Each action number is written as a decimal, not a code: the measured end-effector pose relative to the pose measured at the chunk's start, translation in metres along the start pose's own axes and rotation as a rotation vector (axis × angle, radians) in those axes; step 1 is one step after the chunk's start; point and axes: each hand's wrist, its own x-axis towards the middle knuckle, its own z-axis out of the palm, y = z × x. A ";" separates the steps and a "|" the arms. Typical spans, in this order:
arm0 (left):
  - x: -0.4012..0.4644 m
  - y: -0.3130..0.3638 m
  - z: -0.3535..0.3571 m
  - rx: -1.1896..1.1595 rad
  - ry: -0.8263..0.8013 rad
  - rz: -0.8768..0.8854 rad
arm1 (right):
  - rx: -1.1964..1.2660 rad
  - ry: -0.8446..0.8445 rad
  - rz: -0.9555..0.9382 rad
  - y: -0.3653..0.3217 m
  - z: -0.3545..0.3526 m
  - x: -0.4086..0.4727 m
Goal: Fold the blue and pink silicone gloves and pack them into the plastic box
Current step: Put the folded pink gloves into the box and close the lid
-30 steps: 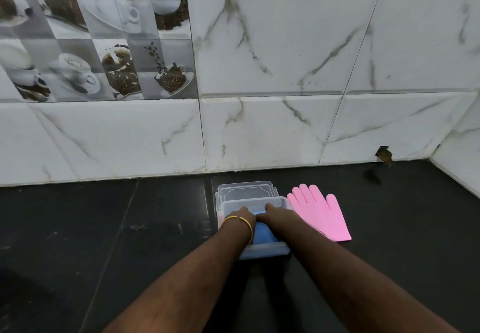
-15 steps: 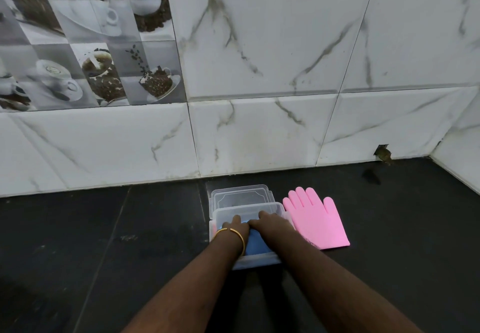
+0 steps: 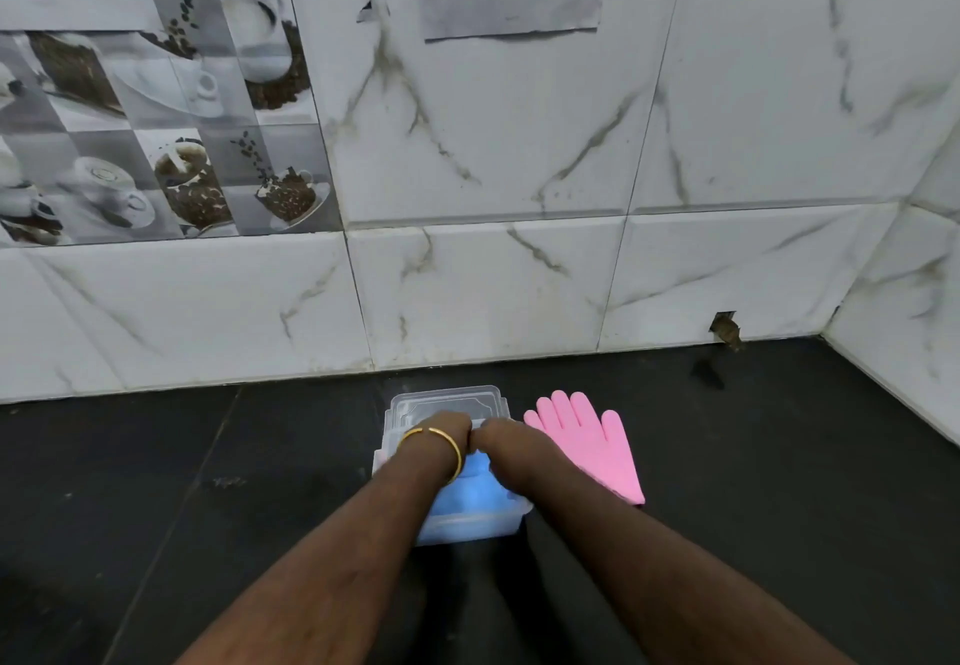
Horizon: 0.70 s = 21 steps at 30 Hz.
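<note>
The blue glove [image 3: 470, 493] lies inside the plastic box [image 3: 467, 524], both hands at the box's far rim, fingers hidden. Right of the box, the pink glove [image 3: 592, 443] lies flat, unfolded. Springy silicone may unfold once released.

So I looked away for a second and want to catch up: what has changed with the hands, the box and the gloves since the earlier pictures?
Both hands have slid toward the far end of the plastic box: the left hand and right hand now sit together by the lid, uncovering more of the blue glove inside. Their grip is hidden. The box, lid and flat pink glove stayed put.
</note>
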 end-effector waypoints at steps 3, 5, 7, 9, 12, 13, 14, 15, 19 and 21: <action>0.001 0.029 -0.004 -0.094 0.128 0.028 | 0.016 0.123 -0.013 0.017 -0.020 -0.008; 0.003 0.050 -0.005 -0.166 0.191 0.044 | 0.048 0.190 0.003 0.032 -0.031 -0.017; 0.005 0.072 -0.007 -0.199 0.221 0.052 | 0.107 0.262 0.042 0.054 -0.037 -0.029; 0.009 0.092 -0.007 -0.195 0.233 0.068 | 0.170 0.339 0.117 0.078 -0.035 -0.041; 0.012 0.123 0.001 -0.112 0.218 0.115 | 0.229 0.419 0.285 0.114 -0.024 -0.057; 0.014 0.132 0.007 -0.057 0.203 0.131 | 0.247 0.427 0.333 0.123 -0.019 -0.061; 0.017 0.141 0.016 0.003 0.185 0.137 | 0.272 0.426 0.377 0.132 -0.014 -0.065; 0.019 0.149 0.025 0.057 0.165 0.129 | 0.304 0.423 0.414 0.139 -0.009 -0.070; 0.027 0.161 0.064 0.083 0.047 0.109 | 0.417 0.369 0.529 0.159 0.017 -0.086; 0.032 0.160 0.079 0.067 0.005 0.124 | 0.472 0.331 0.567 0.163 0.029 -0.093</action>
